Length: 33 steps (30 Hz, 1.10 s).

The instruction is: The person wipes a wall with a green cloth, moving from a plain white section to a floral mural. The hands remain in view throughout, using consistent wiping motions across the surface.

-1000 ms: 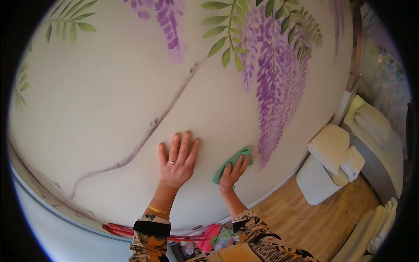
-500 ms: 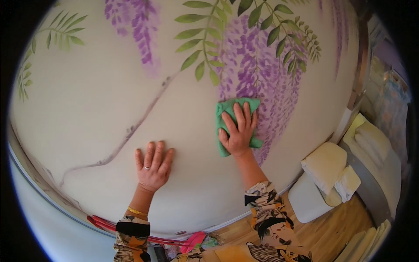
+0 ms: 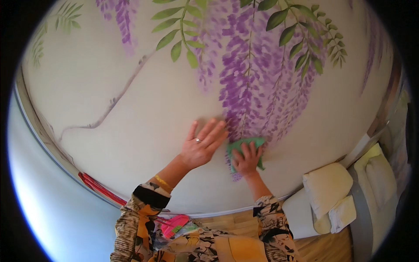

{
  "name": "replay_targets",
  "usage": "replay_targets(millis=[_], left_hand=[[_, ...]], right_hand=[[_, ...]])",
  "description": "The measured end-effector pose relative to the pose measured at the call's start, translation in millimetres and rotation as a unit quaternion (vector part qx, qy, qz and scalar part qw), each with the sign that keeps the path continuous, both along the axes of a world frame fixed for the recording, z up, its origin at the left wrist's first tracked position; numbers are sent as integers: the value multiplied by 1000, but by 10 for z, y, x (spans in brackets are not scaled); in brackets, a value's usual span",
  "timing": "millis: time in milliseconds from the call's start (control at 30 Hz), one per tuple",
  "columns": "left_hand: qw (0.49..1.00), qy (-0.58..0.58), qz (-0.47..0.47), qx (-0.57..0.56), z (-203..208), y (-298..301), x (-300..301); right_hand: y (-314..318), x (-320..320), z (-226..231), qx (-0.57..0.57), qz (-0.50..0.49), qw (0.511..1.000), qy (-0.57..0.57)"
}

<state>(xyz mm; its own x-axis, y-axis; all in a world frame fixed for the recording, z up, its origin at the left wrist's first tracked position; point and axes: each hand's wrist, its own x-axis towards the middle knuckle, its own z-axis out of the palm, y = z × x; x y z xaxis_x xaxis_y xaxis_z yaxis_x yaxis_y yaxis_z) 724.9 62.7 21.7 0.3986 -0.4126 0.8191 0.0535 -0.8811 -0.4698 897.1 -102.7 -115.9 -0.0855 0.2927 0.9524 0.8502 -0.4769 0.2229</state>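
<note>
My right hand (image 3: 247,160) presses a green cloth (image 3: 257,142) against the wall (image 3: 144,161), low on a painted bunch of purple wisteria (image 3: 248,78). The cloth lies under the palm and fingers, its edges showing around them. To the left of it, my left hand (image 3: 204,144) is spread on or close against the wall, fingers pointing up and right, with nothing in it. A ring sits on one finger and a gold bracelet (image 3: 163,182) on that wrist. Painted green leaves (image 3: 179,32) and a thin brown branch (image 3: 113,104) show higher up.
Cushions (image 3: 328,187) lie on a pale seat (image 3: 301,214) at the lower right, beside a grey and cream sofa (image 3: 373,205). Red poles (image 3: 102,190) lean along the wall's lower left edge. A bright pink item (image 3: 174,225) is near my body, above the wooden floor (image 3: 231,223).
My right hand has wiped downward over the wisteria with the green cloth. The left hand has moved right, closer to the cloth, and the view has shifted.
</note>
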Motion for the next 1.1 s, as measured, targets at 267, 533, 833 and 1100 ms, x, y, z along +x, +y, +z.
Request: replay_targets(millis=[267,533,833,1100], left_hand=[[998,-60,23,0,107,-430,538],[996,-54,65,11,54,-427,528],[998,-48,38,0,59,-400,533],[999,-45,29,-5,44,-444,555]], right_hand=[[-618,133,-109,-207,43,974,-85],[-991,623,1222,-14,-1,999,-50],[-342,373,1496,185,-33,982,5],[-8,42,438,90,35,994,-46]])
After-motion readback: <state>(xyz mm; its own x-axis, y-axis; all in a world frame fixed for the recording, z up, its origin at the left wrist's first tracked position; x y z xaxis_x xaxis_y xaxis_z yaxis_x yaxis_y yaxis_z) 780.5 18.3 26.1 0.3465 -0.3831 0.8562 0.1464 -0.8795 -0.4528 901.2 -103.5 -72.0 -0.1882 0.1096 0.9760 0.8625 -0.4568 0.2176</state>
